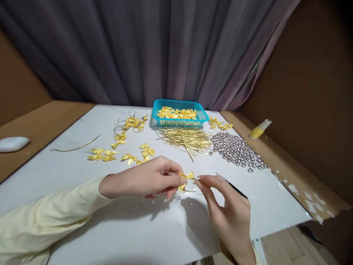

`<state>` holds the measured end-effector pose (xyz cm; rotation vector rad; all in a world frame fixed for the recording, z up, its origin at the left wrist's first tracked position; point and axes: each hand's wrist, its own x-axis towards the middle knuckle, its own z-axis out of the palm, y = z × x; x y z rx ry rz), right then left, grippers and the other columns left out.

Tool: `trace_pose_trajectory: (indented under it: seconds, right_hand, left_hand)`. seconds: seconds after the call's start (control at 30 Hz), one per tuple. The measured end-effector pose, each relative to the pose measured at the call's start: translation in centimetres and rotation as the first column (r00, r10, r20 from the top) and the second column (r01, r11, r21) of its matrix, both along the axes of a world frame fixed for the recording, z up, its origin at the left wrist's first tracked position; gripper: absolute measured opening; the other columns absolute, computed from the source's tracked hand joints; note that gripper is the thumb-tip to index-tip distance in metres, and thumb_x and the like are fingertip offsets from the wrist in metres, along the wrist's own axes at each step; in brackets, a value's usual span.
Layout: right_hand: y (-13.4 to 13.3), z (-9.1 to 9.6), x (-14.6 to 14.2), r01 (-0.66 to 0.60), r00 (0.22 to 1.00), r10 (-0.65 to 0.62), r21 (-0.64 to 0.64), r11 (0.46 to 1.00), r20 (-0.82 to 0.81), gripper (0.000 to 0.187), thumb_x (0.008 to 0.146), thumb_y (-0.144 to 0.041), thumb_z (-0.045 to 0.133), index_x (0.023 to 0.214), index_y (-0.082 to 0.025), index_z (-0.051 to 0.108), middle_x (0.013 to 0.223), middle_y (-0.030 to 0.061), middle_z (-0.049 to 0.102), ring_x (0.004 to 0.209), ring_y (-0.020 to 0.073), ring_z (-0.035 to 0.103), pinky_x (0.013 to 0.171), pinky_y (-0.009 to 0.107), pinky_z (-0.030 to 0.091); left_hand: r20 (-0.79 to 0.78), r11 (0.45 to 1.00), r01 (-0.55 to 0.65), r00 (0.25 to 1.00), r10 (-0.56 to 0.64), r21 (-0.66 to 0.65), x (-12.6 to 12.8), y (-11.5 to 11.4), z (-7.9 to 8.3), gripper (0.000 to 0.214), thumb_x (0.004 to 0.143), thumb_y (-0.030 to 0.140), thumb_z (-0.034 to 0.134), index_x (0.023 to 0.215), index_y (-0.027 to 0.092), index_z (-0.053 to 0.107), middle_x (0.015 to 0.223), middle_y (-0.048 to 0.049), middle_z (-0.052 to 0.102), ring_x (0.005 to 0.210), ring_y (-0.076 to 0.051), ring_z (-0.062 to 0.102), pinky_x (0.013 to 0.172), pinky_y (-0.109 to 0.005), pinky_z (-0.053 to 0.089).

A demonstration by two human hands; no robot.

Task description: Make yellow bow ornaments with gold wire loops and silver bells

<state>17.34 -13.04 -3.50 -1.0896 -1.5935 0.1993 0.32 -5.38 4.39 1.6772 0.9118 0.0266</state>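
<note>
My left hand (149, 178) pinches a small yellow ribbon bow (186, 179) just above the white sheet (82, 173). My right hand (226, 209) meets it from the right, fingertips closed on a thin gold wire (194, 179) at the bow. A thin dark tool (233, 186) lies along the right hand's fingers. Both hands hover near the sheet's front middle.
Several loose yellow bows (121, 152) lie to the left. A blue basket (179, 112) of bows stands at the back. In front of it lie a pile of gold wires (187, 139) and silver beads (237, 151). A glue tube (259, 129) rests right, a white object (12, 143) left.
</note>
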Motion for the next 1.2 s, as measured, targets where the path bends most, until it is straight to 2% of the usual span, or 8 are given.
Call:
trace_pose_trajectory:
  seconds: [0.07,0.17,0.23,0.37,0.6,0.7,0.9,1.2]
  right_hand:
    - [0.0,0.3,0.1,0.008,0.996,-0.011,0.029,1.000,0.084,0.026,0.079,0.000,0.054,0.096,-0.019,0.059,0.080,0.0046,0.065,0.077,0.0180,0.059,0.065,0.031,0.048]
    - [-0.3,0.6,0.2,0.079,0.968,-0.100,0.100,0.992,0.230,0.029,0.077,0.001,0.055,0.097,-0.020,0.061,0.079,0.0044,0.066,0.083,0.0220,0.058,0.069,0.036,0.044]
    - [-0.6,0.7,0.4,0.119,0.951,-0.152,0.135,0.984,0.268,0.032,0.075,0.001,0.057,0.099,-0.021,0.061,0.078,0.0031,0.067,0.085,0.0236,0.058,0.072,0.038,0.041]
    - [-1.2,0.8,0.4,0.141,0.948,-0.175,0.145,0.979,0.266,0.037,0.074,0.002,0.058,0.102,-0.022,0.060,0.077,0.0018,0.068,0.088,0.0252,0.059,0.075,0.040,0.039]
    - [-0.8,1.0,0.0,0.158,0.929,-0.195,0.137,0.978,0.314,0.037,0.072,0.007,0.055,0.096,-0.020,0.063,0.080,-0.0007,0.071,0.095,0.0228,0.062,0.091,0.044,0.029]
    - [-0.7,1.1,0.0,0.153,0.933,-0.183,0.117,0.981,0.311,0.037,0.072,0.007,0.052,0.094,-0.020,0.063,0.078,-0.0020,0.071,0.097,0.0226,0.061,0.092,0.043,0.027]
    - [-0.5,1.2,0.1,0.146,0.951,-0.174,0.122,0.982,0.255,0.032,0.076,0.004,0.048,0.090,-0.020,0.064,0.072,-0.0045,0.071,0.096,0.0221,0.062,0.092,0.042,0.025]
    - [-1.0,1.5,-0.1,0.155,0.965,-0.179,0.133,0.979,0.193,0.033,0.074,0.005,0.050,0.090,-0.020,0.065,0.072,-0.0038,0.071,0.094,0.0244,0.062,0.091,0.045,0.027]
  left_hand:
    - [0.019,1.000,-0.005,1.000,0.006,-0.019,0.0,0.1,0.0,0.036,0.081,0.044,0.051,0.058,0.016,0.049,0.043,0.0058,0.043,0.031,-0.005,0.031,0.033,-0.016,0.027]
    - [0.008,1.000,-0.014,1.000,0.014,-0.024,0.0,0.2,-0.2,0.036,0.082,0.043,0.050,0.059,0.015,0.050,0.042,0.0060,0.041,0.031,-0.004,0.031,0.032,-0.015,0.027]
    - [-0.002,0.999,-0.018,1.000,0.018,-0.027,-0.1,0.2,-0.3,0.036,0.084,0.042,0.047,0.060,0.015,0.050,0.042,0.0059,0.040,0.031,-0.004,0.032,0.032,-0.015,0.027]
    - [-0.003,0.999,-0.017,1.000,0.017,-0.045,-0.1,0.2,-0.3,0.035,0.083,0.042,0.049,0.060,0.015,0.050,0.043,0.0056,0.040,0.032,-0.004,0.032,0.032,-0.014,0.028]
    - [0.024,0.996,-0.016,1.000,0.018,-0.083,0.0,0.2,-0.1,0.036,0.083,0.047,0.048,0.067,0.015,0.054,0.045,0.0057,0.041,0.033,-0.004,0.031,0.032,-0.014,0.028]
    - [0.040,0.995,-0.011,0.999,0.015,-0.103,0.1,0.4,-0.1,0.037,0.084,0.047,0.047,0.067,0.015,0.054,0.046,0.0055,0.042,0.032,-0.003,0.030,0.031,-0.013,0.028]
    - [0.034,0.988,0.003,0.999,0.003,-0.155,0.1,0.6,-0.5,0.031,0.087,0.036,0.047,0.065,0.015,0.054,0.042,0.0066,0.037,0.031,-0.003,0.029,0.031,-0.012,0.025]
    - [0.027,0.990,-0.017,0.999,0.021,-0.140,0.4,0.6,-0.4,0.030,0.087,0.031,0.046,0.063,0.015,0.054,0.041,0.0065,0.036,0.032,-0.004,0.028,0.032,-0.015,0.024]
